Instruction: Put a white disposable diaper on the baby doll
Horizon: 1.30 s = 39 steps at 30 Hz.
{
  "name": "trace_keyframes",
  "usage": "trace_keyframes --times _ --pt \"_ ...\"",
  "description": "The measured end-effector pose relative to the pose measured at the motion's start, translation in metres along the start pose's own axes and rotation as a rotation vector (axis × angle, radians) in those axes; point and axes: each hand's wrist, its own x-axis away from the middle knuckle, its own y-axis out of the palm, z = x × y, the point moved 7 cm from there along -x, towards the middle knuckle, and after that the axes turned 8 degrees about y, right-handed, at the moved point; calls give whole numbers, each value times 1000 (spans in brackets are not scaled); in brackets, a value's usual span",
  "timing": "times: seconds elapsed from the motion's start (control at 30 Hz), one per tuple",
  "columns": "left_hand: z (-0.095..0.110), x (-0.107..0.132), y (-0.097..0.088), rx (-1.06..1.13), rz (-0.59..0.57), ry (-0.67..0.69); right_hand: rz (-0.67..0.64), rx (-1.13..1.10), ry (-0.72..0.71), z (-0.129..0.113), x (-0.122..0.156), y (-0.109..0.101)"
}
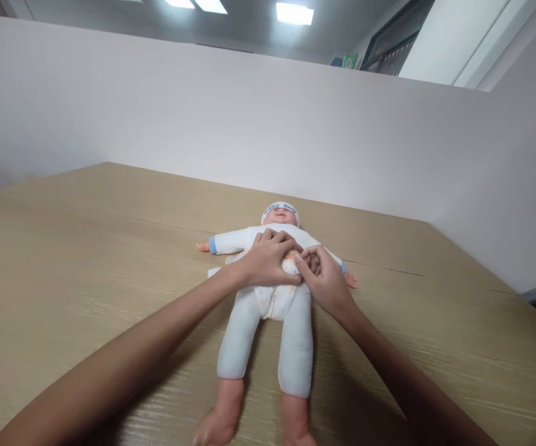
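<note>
A baby doll (pixel 296 356) in a white suit with blue cuffs and a lettered white cap lies on its back, feet toward me. A white diaper (pixel 275 301) with orange-yellow marks is around its hips. My left hand (pixel 272 257) rests across the diaper's front, fingers spread and thumb apart. Close beside it, my right hand (pixel 322 272) has its fingers curled and its thumb pinching at the diaper's right side. The exact bit between those fingertips is hidden. At the doll's left side in view, a pale diaper tab (pixel 213 272) sticks out past my left wrist.
The doll lies on a wide wooden table (pixel 86 248) with thin seams across it. A white partition (pixel 179 111) rises along the table's back and right side. Over its top show ceiling lights (pixel 294 13) and a dark-framed window (pixel 395 40).
</note>
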Motion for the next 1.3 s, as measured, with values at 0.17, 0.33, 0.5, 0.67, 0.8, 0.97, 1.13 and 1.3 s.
trace_keyframes --times 0.17,0.33,0.5,0.67,0.8,0.97,1.13,1.3 --pt "-3 1 0 51 22 8 12 76 -254 -10 32 -4" --pt "0 22 -18 328 129 76 -71 280 -384 -6 51 0" --pt "-29 80 -38 229 266 17 -54 368 -410 -14 54 -9" --pt "-80 126 -38 -44 238 -201 32 339 -420 -56 44 -1" --pt "-96 134 -30 -177 171 -276 -130 415 -469 -91 26 39" --pt "-106 133 -25 -38 150 -391 -206 586 -368 -92 1 72" --pt "-109 126 -35 170 181 -415 -225 636 -254 -83 -11 76" --pt "-84 101 -45 367 203 -318 -272 589 -189 -80 -14 80"
